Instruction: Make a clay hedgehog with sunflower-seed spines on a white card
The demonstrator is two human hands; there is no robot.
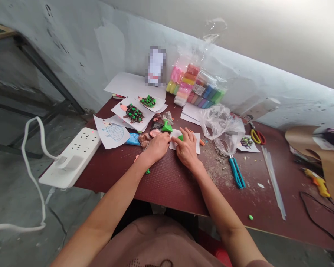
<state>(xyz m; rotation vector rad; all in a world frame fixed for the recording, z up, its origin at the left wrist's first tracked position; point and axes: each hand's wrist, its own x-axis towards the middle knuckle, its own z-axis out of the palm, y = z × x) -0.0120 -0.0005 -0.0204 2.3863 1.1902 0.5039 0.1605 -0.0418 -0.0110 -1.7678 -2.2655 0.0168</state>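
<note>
A small white card point(198, 138) lies on the table with a patch of green modelling clay point(180, 137) on it. My right hand point(187, 148) rests over the card, fingers spread, with a fingertip beside the green clay. At the card's left edge is my left hand point(159, 146), its fingers curled together; what they hold, if anything, is hidden. Just beyond it sits a bright green lump of clay point(167, 126), near a pink lump point(155, 132) and brown clay point(144, 140). Sunflower seeds point(220, 154) are scattered right of the card.
Hedgehog pictures point(133, 113) and a blue drawing point(113, 131) lie left. A power strip point(75, 157) overlaps the left edge. Bagged clay point(196, 87) leans on the wall. A plastic bag point(222, 124), blue cutter point(236, 172), scissors point(257, 136) and glue sticks point(274, 181) lie right.
</note>
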